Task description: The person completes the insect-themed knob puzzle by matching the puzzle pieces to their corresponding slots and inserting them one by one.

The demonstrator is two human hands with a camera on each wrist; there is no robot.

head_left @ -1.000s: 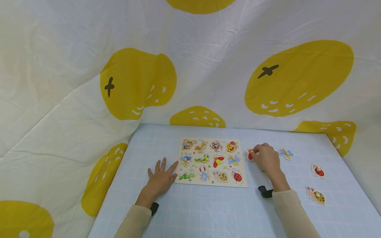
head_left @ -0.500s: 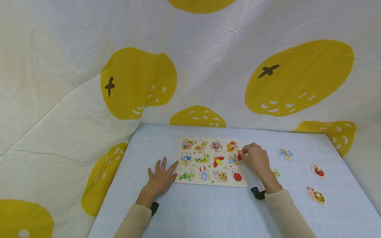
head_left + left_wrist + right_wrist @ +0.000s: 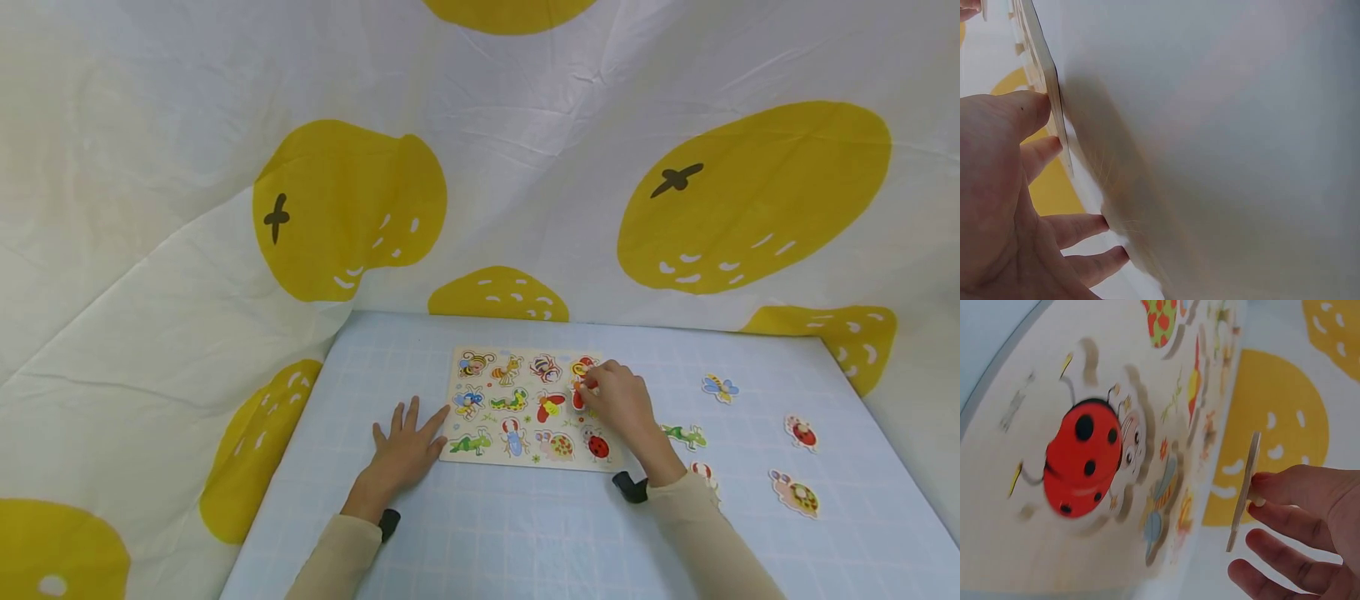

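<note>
On the table [image 3: 525,533], a puzzle board [image 3: 525,462] is laid flat, its recesses [image 3: 1075,464] printed with small creatures. The board's edge is touched by the left hand [image 3: 405,457], fingers spread wide. By the right hand [image 3: 624,404], a red-winged piece [image 3: 577,400] is pinched above the board's right side, apart from the recesses.

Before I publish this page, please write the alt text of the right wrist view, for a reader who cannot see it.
A right hand pinches the small knob of a thin piece, seen edge-on. At picture left, a pale puzzle board shows a large red ladybug; behind hangs white cloth with yellow shapes.
</note>
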